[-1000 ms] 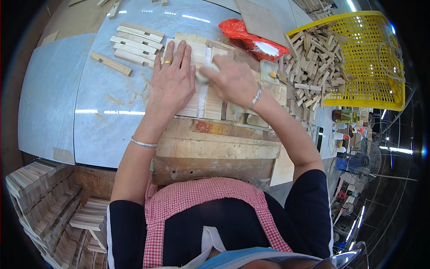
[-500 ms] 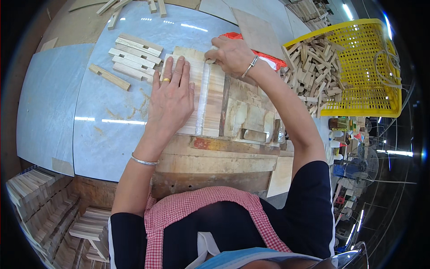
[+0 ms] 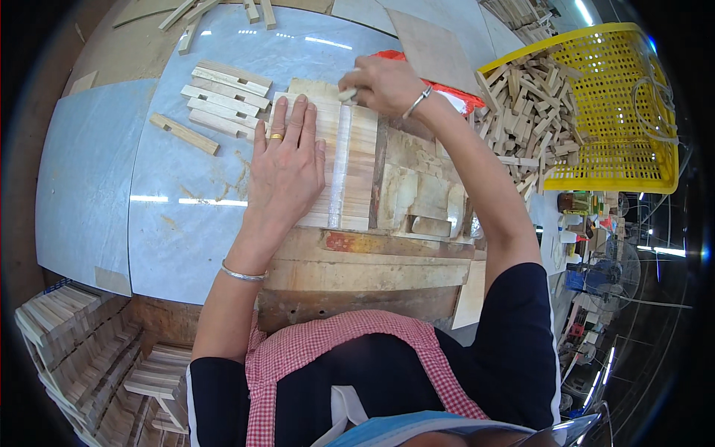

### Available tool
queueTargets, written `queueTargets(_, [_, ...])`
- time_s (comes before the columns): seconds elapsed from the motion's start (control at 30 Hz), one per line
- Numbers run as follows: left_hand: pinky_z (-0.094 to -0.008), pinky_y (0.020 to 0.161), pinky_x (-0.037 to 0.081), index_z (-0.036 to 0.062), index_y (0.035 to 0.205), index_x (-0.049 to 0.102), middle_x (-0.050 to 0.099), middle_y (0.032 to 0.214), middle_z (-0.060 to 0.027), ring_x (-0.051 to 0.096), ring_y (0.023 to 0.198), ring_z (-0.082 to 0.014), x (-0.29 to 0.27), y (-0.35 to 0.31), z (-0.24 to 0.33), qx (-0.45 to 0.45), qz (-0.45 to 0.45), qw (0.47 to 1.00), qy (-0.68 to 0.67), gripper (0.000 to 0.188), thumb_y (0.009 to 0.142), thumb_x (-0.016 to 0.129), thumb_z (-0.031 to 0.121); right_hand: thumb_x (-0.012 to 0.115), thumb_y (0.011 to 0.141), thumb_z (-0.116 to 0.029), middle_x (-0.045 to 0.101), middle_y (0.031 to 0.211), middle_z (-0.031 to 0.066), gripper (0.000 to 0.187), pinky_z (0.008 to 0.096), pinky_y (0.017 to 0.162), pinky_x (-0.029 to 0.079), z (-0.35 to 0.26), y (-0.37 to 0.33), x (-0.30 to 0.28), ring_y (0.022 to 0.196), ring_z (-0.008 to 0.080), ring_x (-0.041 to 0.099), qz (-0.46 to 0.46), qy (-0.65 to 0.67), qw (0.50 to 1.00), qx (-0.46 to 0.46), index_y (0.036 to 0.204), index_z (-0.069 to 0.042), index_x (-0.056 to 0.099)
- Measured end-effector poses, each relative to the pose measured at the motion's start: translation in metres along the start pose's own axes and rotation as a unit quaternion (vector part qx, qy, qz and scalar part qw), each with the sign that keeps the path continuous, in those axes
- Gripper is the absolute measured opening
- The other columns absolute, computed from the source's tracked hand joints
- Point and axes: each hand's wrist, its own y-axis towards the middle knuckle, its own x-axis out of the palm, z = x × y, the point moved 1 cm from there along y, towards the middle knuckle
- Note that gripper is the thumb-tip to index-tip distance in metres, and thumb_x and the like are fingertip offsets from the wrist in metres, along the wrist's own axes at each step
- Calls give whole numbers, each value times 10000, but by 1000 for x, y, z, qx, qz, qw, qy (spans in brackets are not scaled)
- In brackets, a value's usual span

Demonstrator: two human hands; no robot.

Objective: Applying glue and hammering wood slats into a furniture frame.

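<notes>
My left hand [image 3: 287, 164] lies with fingers stretched out on a row of pale wooden strips [image 3: 357, 164] set side by side. A shiny whitish band [image 3: 340, 164] runs across these strips, just right of the fingers. At the far end of the band, my right hand [image 3: 383, 86] pinches a small off-white piece [image 3: 347, 94]; its kind cannot be made out. Left of the strips lie several notched wooden sticks [image 3: 231, 89], with another single stick [image 3: 184, 134] apart from them.
A yellow plastic basket [image 3: 618, 175] at the far right lies tipped, small wood pieces [image 3: 532, 112] spilling from it. Beside my right hand is a red plastic bag [image 3: 454, 95]. Stained wooden boards [image 3: 372, 272] edge the bench in front of me. Stacked wood [image 3: 74, 350] fills the lower left.
My right hand, with the off-white piece, has moved slightly away from me and to the left, by the band's far end. My left hand stays flat on the strips.
</notes>
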Motion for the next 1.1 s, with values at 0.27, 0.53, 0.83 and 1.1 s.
queueTargets(0.27, [-507, 1114, 271, 19, 1407, 395, 361, 1487, -112, 291, 1399, -311, -2, -1, 2, 10, -12, 1000, 4, 479, 986, 384, 248, 683, 822, -151, 648, 1003, 66, 264, 314, 821, 484, 10, -20, 15, 906, 186, 620, 90, 212, 972, 51, 1085, -132, 691])
queueTargets(0.53, [-441, 1135, 231, 28, 1422, 386, 371, 1485, -142, 295, 1397, -326, 13, 8, -4, 23, -22, 998, 53, 473, 1001, 351, 241, 681, 850, -162, 662, 1036, 81, 306, 306, 892, 460, 1, -243, -23, 981, 181, 610, 268, 244, 905, 222, 1138, -62, 654])
queueTargets(0.83, [-417, 1146, 225, -41, 1420, 339, 343, 1482, -206, 275, 1394, -363, 26, 12, -31, 87, -43, 994, 59, 499, 1013, 334, 248, 617, 857, -404, 545, 942, 114, 383, 402, 750, 505, -50, -480, 88, 886, 282, 580, 297, 42, 783, 545, 1188, -212, 606])
queueTargets(1.1, [-574, 1030, 358, 81, 1229, 574, 600, 1244, -171, 565, 1142, -378, 66, 18, -75, 227, 173, 950, 128, 336, 963, 531, 280, 636, 803, -364, 558, 967, 78, 481, 408, 803, 445, -54, -486, 135, 920, 265, 540, 292, -107, 802, 509, 1227, -148, 565])
